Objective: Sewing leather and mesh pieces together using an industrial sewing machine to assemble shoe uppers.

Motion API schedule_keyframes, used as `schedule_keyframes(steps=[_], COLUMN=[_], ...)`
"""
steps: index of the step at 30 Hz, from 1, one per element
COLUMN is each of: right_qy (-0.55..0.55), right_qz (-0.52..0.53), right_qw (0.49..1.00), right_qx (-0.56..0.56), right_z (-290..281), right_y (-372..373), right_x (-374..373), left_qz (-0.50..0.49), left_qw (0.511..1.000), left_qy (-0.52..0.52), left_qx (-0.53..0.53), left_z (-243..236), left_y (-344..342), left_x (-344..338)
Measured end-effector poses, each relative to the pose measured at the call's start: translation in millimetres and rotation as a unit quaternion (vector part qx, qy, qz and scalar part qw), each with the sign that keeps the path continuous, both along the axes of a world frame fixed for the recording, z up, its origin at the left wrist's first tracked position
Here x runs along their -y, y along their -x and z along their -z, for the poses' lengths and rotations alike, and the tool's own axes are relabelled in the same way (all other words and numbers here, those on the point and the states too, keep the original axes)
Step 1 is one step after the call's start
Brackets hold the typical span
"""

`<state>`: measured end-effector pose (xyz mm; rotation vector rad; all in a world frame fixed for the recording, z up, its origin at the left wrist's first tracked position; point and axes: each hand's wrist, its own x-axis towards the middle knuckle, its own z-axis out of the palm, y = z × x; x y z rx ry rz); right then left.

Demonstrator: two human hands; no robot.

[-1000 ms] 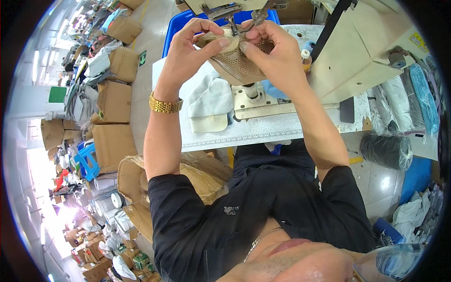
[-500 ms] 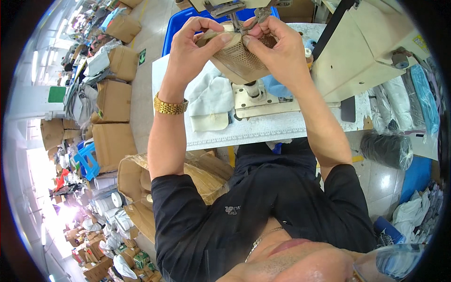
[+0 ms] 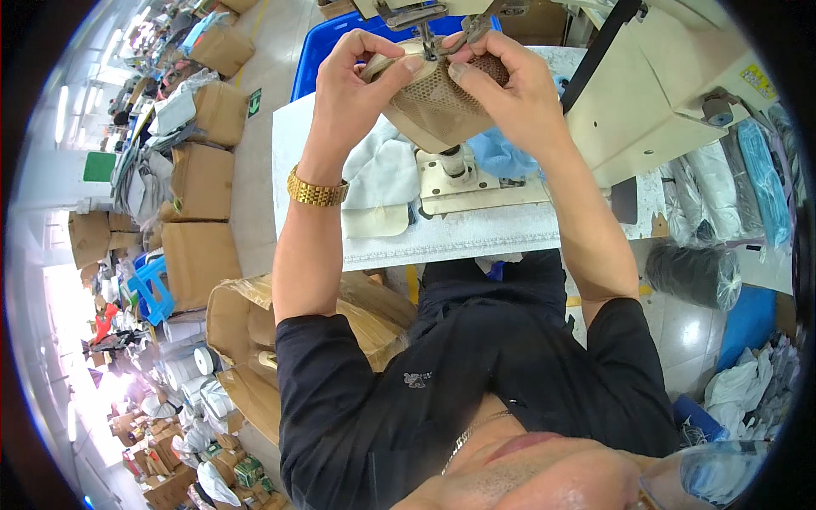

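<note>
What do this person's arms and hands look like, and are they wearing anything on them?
Both hands, the left hand and the right hand, are bare, with no gloves or rings that I can make out. A gold-coloured metal link wristband circles the left wrist. The forearms are uncovered; short black sleeves of a dark top end above the elbows. The right wrist is bare.

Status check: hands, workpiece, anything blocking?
Left hand and right hand both gripping tan mesh piece. Piece at sewing machine needle. Nothing blocking.
</note>
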<state>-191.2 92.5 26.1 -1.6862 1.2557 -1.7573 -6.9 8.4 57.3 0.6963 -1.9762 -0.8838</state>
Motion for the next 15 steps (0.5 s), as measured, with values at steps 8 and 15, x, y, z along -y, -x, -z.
schedule_keyframes(steps=[8,15], right_qy=[0.027,0.047], right_qz=[0.047,0.002], right_qw=[0.996,0.998], right_qx=[-0.077,-0.031], right_z=[3,-7], right_y=[3,-2], right_x=[-1,-1], left_qz=[-0.029,-0.041], left_qw=[0.999,0.999], left_qy=[0.030,0.014], left_qx=[-0.008,-0.033], left_z=[5,9], left_y=[5,7], left_x=[0,2])
